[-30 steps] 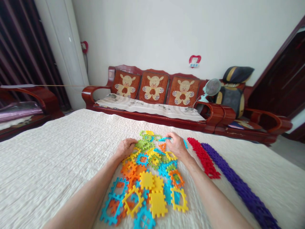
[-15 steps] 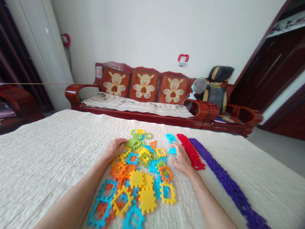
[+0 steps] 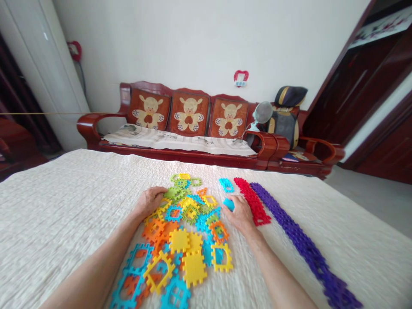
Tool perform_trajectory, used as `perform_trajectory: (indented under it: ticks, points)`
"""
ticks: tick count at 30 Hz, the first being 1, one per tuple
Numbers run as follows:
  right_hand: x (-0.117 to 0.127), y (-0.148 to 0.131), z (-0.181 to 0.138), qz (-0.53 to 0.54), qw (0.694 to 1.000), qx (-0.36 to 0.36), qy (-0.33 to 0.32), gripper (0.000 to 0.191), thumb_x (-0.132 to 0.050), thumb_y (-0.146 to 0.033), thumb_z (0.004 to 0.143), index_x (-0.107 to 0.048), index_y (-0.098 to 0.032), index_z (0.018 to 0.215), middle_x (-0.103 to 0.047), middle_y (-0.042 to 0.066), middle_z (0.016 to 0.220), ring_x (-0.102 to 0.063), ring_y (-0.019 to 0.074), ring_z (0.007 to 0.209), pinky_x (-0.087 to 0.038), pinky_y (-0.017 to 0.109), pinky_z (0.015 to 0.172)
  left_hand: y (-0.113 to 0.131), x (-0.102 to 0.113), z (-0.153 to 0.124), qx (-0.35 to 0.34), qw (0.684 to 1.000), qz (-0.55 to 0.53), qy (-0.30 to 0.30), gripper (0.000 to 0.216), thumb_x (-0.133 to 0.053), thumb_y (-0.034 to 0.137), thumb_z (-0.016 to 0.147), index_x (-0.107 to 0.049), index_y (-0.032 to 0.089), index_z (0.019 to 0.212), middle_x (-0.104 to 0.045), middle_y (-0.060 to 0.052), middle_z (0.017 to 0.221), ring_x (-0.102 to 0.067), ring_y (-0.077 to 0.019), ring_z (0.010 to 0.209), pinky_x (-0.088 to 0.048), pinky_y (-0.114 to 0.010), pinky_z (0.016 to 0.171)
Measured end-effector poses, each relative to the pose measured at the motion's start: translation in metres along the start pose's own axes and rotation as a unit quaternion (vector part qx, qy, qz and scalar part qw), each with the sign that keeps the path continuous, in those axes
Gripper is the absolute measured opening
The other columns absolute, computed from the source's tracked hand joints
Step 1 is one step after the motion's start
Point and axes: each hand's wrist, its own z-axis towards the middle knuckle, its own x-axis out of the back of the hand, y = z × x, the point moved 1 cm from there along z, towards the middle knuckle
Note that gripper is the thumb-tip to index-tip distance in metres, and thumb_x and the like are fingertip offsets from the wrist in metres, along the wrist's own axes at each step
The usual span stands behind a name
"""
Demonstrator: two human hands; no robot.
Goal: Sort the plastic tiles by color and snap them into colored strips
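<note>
A heap of interlocking plastic building pieces, blue, orange, yellow and green, covers the middle of the cloth. My left hand [image 3: 149, 201] rests at the heap's far left edge with curled fingers, its fingertips by a green piece [image 3: 174, 194]; what is under them is hidden. Right of the heap, my right hand [image 3: 240, 212] has its thumb and fingers closed on a blue interlocking piece [image 3: 228, 204] lying low on the cloth. Just beyond that hand lies another blue piece with a window-like opening [image 3: 226, 185]. Yellow square panels [image 3: 195, 268] lie nearest to me.
A red strip of linked pieces [image 3: 252, 199] lies right beside my right hand. Next to it a long purple strip [image 3: 296, 240] runs toward me. The pale quilted cloth [image 3: 64, 206] spreads underneath. Beyond stand a wooden sofa [image 3: 180, 150] with bear cushions and a small fan [image 3: 263, 112].
My right hand has moved slightly toward me, its fingers closing over the nearer blue piece and uncovering the farther one. My left hand stays at the heap's edge. The view has shifted a little.
</note>
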Motion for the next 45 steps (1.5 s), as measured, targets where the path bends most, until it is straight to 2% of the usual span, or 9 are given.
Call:
perform_trajectory:
  ticks: [6,13,15,18,21,28,37,40,45]
  points:
    - [0.005,-0.006,0.001,-0.007,0.999,-0.044,0.007,0.04,-0.055,-0.038,0.076,-0.057,-0.014,0.108,-0.059,0.011,0.102,-0.052,0.0244,0.099,-0.041,0.036,0.088,0.003,0.001,0.0,0.006,1.0,0.0,0.002,0.038,-0.038,0.028,0.076,-0.07,0.02,0.096,-0.071,-0.003,0.101,-0.064,-0.0192,0.094,-0.047,-0.03,0.087]
    - [0.01,-0.006,0.001,-0.008,0.997,-0.056,-0.046,0.043,-0.056,-0.024,0.066,-0.057,-0.017,0.108,-0.059,0.011,0.101,-0.053,0.0256,0.097,-0.041,0.036,0.088,0.005,0.002,-0.001,0.004,1.0,-0.018,0.007,0.037,-0.04,0.028,0.074,-0.07,0.021,0.093,-0.071,-0.002,0.099,-0.063,-0.0184,0.092,-0.047,-0.028,0.086]
    - [0.008,-0.005,0.005,0.014,0.997,-0.065,-0.026,0.041,-0.055,-0.024,0.067,-0.057,-0.018,0.108,-0.06,0.01,0.1,-0.053,0.0252,0.097,-0.042,0.036,0.088,0.005,0.002,-0.001,0.002,1.0,-0.018,0.006,0.037,-0.04,0.028,0.074,-0.07,0.022,0.093,-0.071,-0.002,0.099,-0.064,-0.0182,0.092,-0.047,-0.028,0.087]
    - [0.003,-0.005,0.017,0.048,0.995,-0.078,0.037,0.044,-0.054,-0.028,0.07,-0.054,-0.017,0.112,-0.058,0.011,0.104,-0.052,0.0252,0.101,-0.042,0.037,0.089,0.005,0.002,-0.001,0.002,1.0,-0.015,0.004,0.036,-0.039,0.028,0.075,-0.07,0.023,0.093,-0.071,-0.001,0.099,-0.064,-0.0179,0.092,-0.047,-0.028,0.088]
    - [-0.006,-0.006,0.033,0.045,0.992,-0.088,0.075,0.044,-0.052,-0.033,0.075,-0.051,-0.014,0.115,-0.056,0.013,0.107,-0.05,0.0262,0.103,-0.041,0.039,0.09,0.005,0.002,0.0,0.004,1.0,-0.001,0.002,0.037,-0.039,0.028,0.076,-0.07,0.022,0.094,-0.071,-0.002,0.1,-0.064,-0.018,0.093,-0.047,-0.027,0.088]
    - [-0.024,0.0,0.039,0.008,0.985,-0.144,0.095,0.045,-0.053,-0.035,0.076,-0.051,-0.011,0.115,-0.054,0.015,0.105,-0.049,0.0282,0.101,-0.039,0.04,0.089,0.004,0.002,0.0,-0.001,1.0,0.004,0.005,0.038,-0.038,0.027,0.076,-0.07,0.021,0.095,-0.071,-0.002,0.101,-0.064,-0.0184,0.094,-0.047,-0.028,0.088]
    - [-0.025,-0.001,0.038,0.033,0.98,-0.161,0.116,0.044,-0.056,-0.035,0.072,-0.054,-0.015,0.111,-0.054,0.014,0.101,-0.05,0.0295,0.1,-0.041,0.041,0.086,0.006,0.002,-0.001,0.012,1.0,-0.006,-0.005,0.037,-0.039,0.025,0.076,-0.07,0.023,0.096,-0.07,-0.001,0.103,-0.063,-0.0171,0.095,-0.046,-0.027,0.089]
    - [-0.02,-0.005,0.038,0.044,0.981,-0.145,0.119,0.046,-0.055,-0.037,0.074,-0.052,-0.015,0.114,-0.053,0.014,0.106,-0.048,0.0292,0.104,-0.04,0.041,0.088,0.005,0.002,-0.001,0.011,1.0,-0.008,-0.005,0.037,-0.039,0.025,0.076,-0.07,0.023,0.096,-0.07,-0.001,0.101,-0.063,-0.0172,0.093,-0.046,-0.027,0.088]
    - [-0.016,-0.01,0.035,0.088,0.984,-0.048,0.15,0.032,-0.047,-0.03,0.079,-0.056,-0.017,0.107,-0.057,0.01,0.103,-0.05,0.0238,0.102,-0.04,0.039,0.09,0.003,0.0,0.0,0.017,1.0,-0.008,-0.001,0.036,-0.04,0.025,0.076,-0.07,0.024,0.096,-0.07,-0.001,0.102,-0.063,-0.0169,0.095,-0.046,-0.027,0.089]
